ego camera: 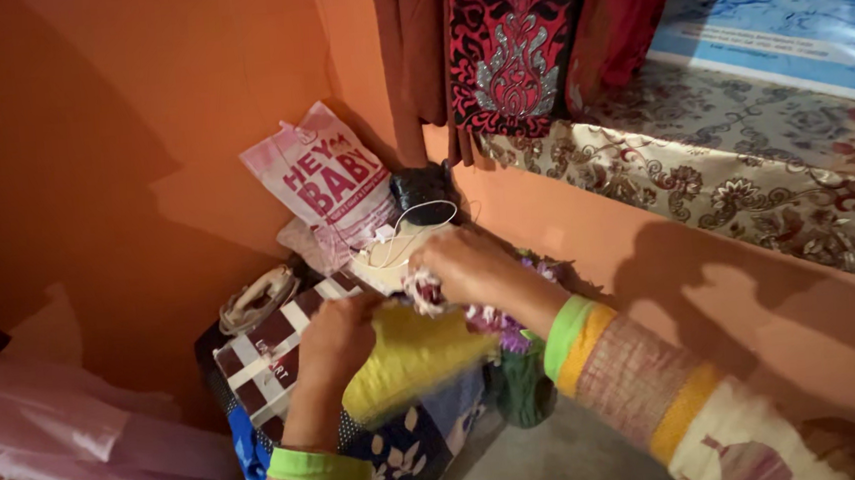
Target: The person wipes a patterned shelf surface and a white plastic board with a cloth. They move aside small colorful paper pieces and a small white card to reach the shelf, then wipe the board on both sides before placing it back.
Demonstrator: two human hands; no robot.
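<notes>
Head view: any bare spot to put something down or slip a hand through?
Bare grey floor below the right hand, bordered by the green vase and orange wall. The patterned ledge looks partly free. Crowded: the corner pile under both hands, checked box, yellow cloth, pink bag; left hand rests there.

A soft yellow cloth [411, 356] is held under the left hand [339, 341]. A small frilly bit of cloth [421, 293], white and dark red, is pinched by the right hand [464, 265]. The pink bag [328, 177] is made of thin, crinkly plastic and is a little shiny. The checked box [270, 356] looks like smooth card. The white cord [416, 221] looks like smooth plastic. The wall [90, 143] is painted orange and looks matt. The flowered sheet [745, 188] is woven cloth. Shiny silver bits are sewn on the red dress [514, 43].
</notes>
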